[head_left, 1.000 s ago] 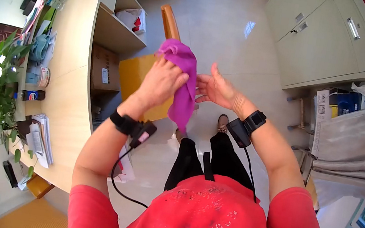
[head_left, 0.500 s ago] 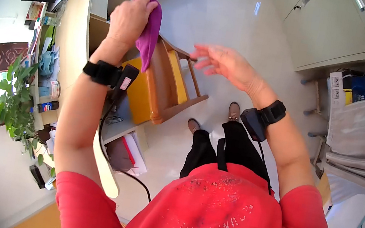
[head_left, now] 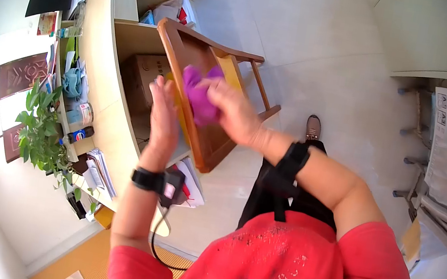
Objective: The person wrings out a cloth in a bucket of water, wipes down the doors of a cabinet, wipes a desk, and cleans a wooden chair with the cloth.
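Note:
A bunched purple cloth (head_left: 202, 98) is gripped in my right hand (head_left: 235, 112), in front of the wooden chair's backrest. The cloth is a little blurred. My left hand (head_left: 163, 121) is beside the chair's left edge with its fingers stretched out and nothing in it. Both hands overlap the brown wooden chair (head_left: 206, 157) in view; whether the cloth touches the wood I cannot tell. A dark strap with a small box is on each wrist.
Left of the chair runs a desk (head_left: 93, 37) with open compartments, one holding a cardboard box (head_left: 149, 72). A leafy plant (head_left: 41, 128) and a Pepsi bottle (head_left: 81, 133) are farther left. At right stand a pale cabinet (head_left: 427, 37) and a metal-legged rack (head_left: 415, 164).
The purple cloth has passed from my left hand to my right. My right hand has moved left to the chair; my left hand has come down, with fingers extended. The view has shifted.

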Motion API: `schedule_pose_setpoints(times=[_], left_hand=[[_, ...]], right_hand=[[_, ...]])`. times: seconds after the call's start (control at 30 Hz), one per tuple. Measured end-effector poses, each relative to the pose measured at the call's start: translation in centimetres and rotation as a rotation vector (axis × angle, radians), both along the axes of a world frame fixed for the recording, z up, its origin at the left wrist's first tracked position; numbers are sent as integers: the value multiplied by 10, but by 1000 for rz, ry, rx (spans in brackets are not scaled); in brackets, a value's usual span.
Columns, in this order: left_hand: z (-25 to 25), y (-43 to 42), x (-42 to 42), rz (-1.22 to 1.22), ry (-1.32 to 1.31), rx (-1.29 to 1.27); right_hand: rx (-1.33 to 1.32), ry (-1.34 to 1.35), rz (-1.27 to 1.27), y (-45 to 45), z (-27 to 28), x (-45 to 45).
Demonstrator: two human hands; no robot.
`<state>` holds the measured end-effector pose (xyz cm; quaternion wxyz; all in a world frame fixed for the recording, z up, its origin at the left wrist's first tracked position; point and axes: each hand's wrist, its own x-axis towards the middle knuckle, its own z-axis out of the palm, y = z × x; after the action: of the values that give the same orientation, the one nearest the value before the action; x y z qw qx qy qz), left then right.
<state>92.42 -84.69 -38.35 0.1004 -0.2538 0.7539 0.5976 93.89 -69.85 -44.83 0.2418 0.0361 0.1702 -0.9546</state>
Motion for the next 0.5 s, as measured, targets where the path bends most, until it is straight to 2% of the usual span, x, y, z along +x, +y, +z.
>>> schedule_pose_setpoints(times=[0.03, 0.1, 0.2, 0.23, 0.3, 0.37, 0.43, 0.5], left_hand=[[-3, 8, 9, -96, 79, 113], [3, 36, 16, -153, 139, 59], [-1, 41, 11, -181, 203, 39], [-3, 42, 11, -118, 173, 39], [5, 47, 9, -277, 139, -299], [4, 48, 8, -293, 108, -447], [3, 50, 8, -259, 106, -447], [1, 48, 7, -246, 106, -434]], right_hand=[[423, 356, -189, -10, 2, 7], [579, 446, -412, -29, -4, 2], [684, 406, -535, -53, -19, -42], [508, 270, -463, -69, -30, -64], [616, 316, -535, -91, -57, -111], [878, 401, -566, -107, -87, -138], [1234, 461, -634, -128, -122, -137], [1100, 440, -461, -121, -141, -121]])
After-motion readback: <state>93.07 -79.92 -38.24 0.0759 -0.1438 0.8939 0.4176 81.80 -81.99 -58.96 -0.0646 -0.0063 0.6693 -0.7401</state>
